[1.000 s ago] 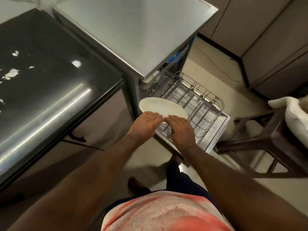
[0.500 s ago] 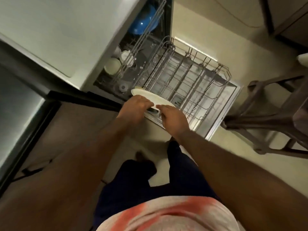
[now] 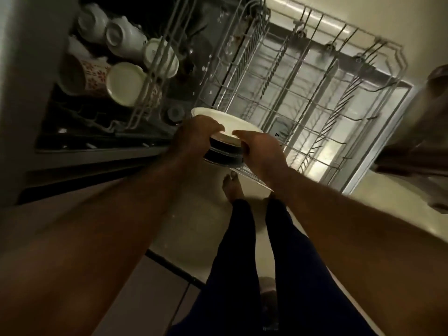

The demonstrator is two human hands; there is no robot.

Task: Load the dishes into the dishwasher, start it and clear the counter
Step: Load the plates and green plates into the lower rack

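Note:
I hold a small stack of dishes with both hands at the near edge of the pulled-out lower rack (image 3: 303, 98). A white plate (image 3: 232, 123) lies on top and dark dishes (image 3: 224, 151) sit beneath it. My left hand (image 3: 194, 134) grips the stack's left side and my right hand (image 3: 261, 151) grips its right side, fingers curled over the rims. The wire rack holds nothing and rests over the open dishwasher door (image 3: 378, 141). In the upper rack (image 3: 150, 76) on the left stand several white cups (image 3: 126, 37) and a patterned mug (image 3: 94, 76).
The dishwasher's body (image 3: 19, 93) fills the left edge. A wooden chair (image 3: 421, 132) stands close to the door's right side. My bare feet (image 3: 231, 187) and dark trousers are on the pale floor just below the rack.
I have bent lower and closer to the dishwasher, so the rack and upper rack now fill the view. The stack has come down toward the lower rack's near edge, still held by both hands.

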